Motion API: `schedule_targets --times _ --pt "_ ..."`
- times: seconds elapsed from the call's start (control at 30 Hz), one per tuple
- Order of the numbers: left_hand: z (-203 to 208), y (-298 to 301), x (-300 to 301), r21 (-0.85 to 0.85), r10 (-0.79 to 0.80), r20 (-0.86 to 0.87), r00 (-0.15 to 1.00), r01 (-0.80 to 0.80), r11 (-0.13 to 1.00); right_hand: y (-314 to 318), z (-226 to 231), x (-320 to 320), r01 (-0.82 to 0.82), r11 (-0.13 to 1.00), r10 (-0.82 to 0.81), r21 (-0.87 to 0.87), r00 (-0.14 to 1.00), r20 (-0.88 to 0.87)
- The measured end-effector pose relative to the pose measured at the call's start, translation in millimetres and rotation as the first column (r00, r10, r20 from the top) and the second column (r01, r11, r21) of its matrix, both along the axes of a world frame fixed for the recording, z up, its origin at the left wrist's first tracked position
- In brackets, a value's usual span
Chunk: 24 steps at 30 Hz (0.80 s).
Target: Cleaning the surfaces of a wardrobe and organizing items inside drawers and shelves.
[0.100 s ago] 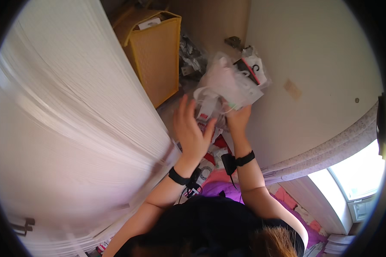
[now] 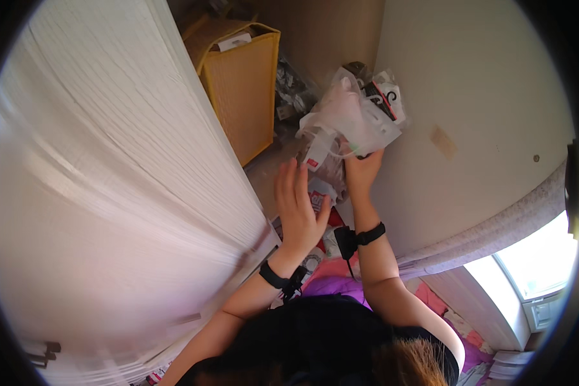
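A bunch of clear plastic packages (image 2: 350, 116) with pale contents is held in my right hand (image 2: 365, 168). Its fingers are closed round the near side of the bunch and partly hidden by it. Small black hooks and a dark card with a red edge (image 2: 384, 101) show at the far right of the bunch. A white tag with a red patch (image 2: 317, 154) hangs at its left. My left hand (image 2: 300, 209) is open beside the bunch, fingers stretched and thumb apart, with nothing in it. Between my hands lies another package with red print (image 2: 318, 196).
At the far left stands a yellow fabric box (image 2: 244, 96) with a white item on top. Dark wrapped packages (image 2: 293, 90) lie beside it. A white ridged door (image 2: 122, 161) fills the left side, and a pale panel (image 2: 482, 96) stands at right. Purple cloth (image 2: 334, 288) lies below.
The view has shifted slightly. My left hand sits a little lower relative to the bunch, and more of the package between my hands shows. My right hand keeps its hold.
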State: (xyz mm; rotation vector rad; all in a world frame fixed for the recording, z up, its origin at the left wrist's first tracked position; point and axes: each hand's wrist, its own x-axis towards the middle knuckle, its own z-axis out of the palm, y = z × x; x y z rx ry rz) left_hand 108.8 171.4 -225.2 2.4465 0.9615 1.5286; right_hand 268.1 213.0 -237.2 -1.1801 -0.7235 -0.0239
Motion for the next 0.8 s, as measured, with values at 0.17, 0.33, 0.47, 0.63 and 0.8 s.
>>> schedule_targets --times 0.17,0.33,0.47,0.63,0.8 --pt "-17 15 3 -0.080 -0.024 -0.117 0.993 0.014 0.997 28 53 -8 0.121 0.985 -0.113 -0.122 0.991 0.068" --pt "-46 42 18 -0.284 0.151 -0.328 0.933 -0.250 0.926 91 95 4 0.296 0.933 -0.260 -0.203 0.948 0.184" --pt "-60 77 40 -0.209 0.167 -0.134 0.977 -0.193 0.959 169 76 14 0.109 0.882 0.058 -0.459 0.940 0.335" --pt "-27 162 87 -0.034 0.106 0.058 0.993 -0.104 0.994 228 37 36 -0.151 0.788 0.352 -0.596 0.906 0.237" --pt "-19 203 98 -0.056 0.382 -0.123 0.916 -0.391 0.919 240 33 36 -0.326 0.814 0.478 -0.480 0.847 0.235"
